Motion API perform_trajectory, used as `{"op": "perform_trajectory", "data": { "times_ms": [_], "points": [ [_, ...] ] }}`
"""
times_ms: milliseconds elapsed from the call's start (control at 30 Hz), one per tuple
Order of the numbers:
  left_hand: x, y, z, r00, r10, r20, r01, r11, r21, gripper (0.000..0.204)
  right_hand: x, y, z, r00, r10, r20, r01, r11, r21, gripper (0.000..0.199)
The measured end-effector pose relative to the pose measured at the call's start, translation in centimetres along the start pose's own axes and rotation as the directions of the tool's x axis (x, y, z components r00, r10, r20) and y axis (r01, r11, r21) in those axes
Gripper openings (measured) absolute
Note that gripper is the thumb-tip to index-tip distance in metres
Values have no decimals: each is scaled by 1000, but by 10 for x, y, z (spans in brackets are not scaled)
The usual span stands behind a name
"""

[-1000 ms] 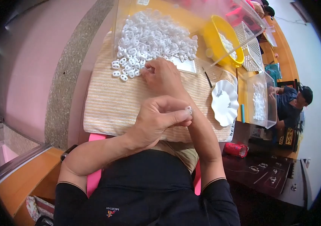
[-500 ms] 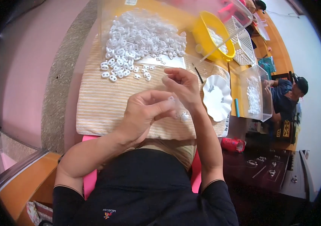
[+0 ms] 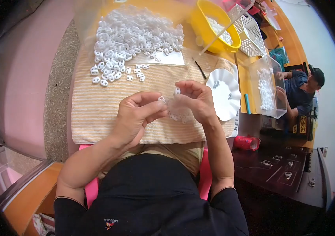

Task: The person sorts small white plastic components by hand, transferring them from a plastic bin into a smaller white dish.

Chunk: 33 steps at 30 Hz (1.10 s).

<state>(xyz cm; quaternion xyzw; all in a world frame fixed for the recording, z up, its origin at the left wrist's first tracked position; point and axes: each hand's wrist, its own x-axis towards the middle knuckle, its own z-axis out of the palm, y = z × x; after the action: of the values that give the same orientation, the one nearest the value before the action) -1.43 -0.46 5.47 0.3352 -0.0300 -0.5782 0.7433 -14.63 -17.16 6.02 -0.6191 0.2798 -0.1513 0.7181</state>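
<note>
My left hand (image 3: 138, 116) is closed over the striped towel, pinching a small white two-hole piece (image 3: 161, 99) between thumb and index finger. Facing it, my right hand (image 3: 199, 103) is closed too, with a white oval two-hole piece (image 3: 177, 91) at its fingertips. Between and below the hands hangs a blurred, see-through cluster of small pieces (image 3: 180, 116); what links it to either hand is unclear. Beyond the hands lies a large heap of white two-hole pieces (image 3: 136, 35), with several smaller ones (image 3: 137, 71) loose at its near edge.
A striped towel (image 3: 96, 118) covers the table before me. To the right are a white wavy-rimmed dish (image 3: 230, 92) with small grey bits, a black thin tool (image 3: 200, 70), a yellow basin (image 3: 199, 27), a white basket (image 3: 250, 31) and a clear bin (image 3: 279, 94). A person (image 3: 299, 92) sits beyond.
My right hand has come down beside the left, and a white oval piece now shows clearly at its fingertips. The view has shifted, so the heap and dish appear further left.
</note>
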Motion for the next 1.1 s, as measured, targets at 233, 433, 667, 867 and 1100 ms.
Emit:
{"op": "perform_trajectory", "data": {
  "times_ms": [233, 433, 667, 867, 1100],
  "points": [
    [4, 0, -2, 999, -22, -47, 21, 1000, -15, 17, -1, 3, -2, 1000, -18, 2, 18, 1000, 14, 28],
    [5, 1, -3, 998, -41, -49, 41, 999, -13, 17, -2, 9, -4, 998, -58, 1, 58, 998, -36, 30],
    [6, 3, -3, 997, -52, -54, 52, 999, -2, 17, -3, 7, -1, 1000, -22, -21, 22, 1000, -3, 26],
    [7, 2, -7, 998, -52, -33, 52, 998, 22, 16, -5, 4, 6, 1000, -15, -26, 15, 1000, 13, 20],
    [8, 1, -8, 998, -49, -32, 50, 998, 28, 17, -6, 4, 7, 1000, -10, -2, 11, 998, 59, 21]
  ]
}}
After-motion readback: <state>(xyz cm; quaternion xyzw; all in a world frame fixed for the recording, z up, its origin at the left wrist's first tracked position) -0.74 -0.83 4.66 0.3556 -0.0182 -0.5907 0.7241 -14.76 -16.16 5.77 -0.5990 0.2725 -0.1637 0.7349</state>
